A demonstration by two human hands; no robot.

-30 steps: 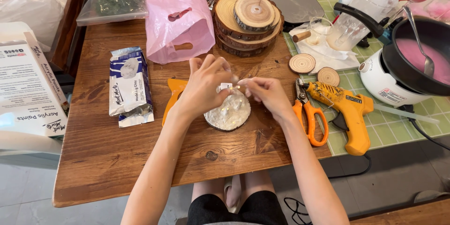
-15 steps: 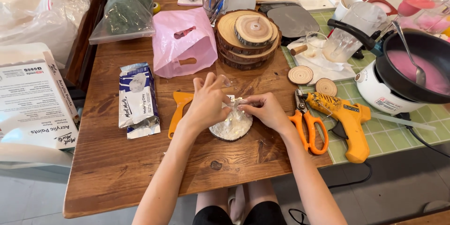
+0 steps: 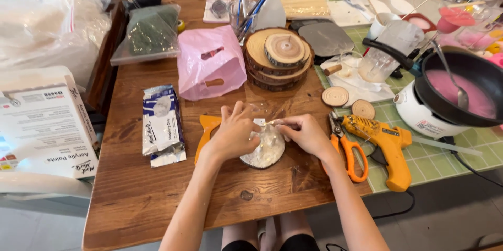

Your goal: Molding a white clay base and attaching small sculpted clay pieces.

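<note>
Head view: both hands, left hand and right hand, are pinching crinkly clear wrap over a round white-covered disc on the grainy wooden desk.

- Setting: hobby craft workspace, home-style wooden surface.
- Evidence: yellow glue gun; orange-handled scissors; stacked wood slices; jar of paintbrushes; green cutting mat.
- Further: box of acrylic paints; pot of pink liquid; packet of modelling clay.
</note>
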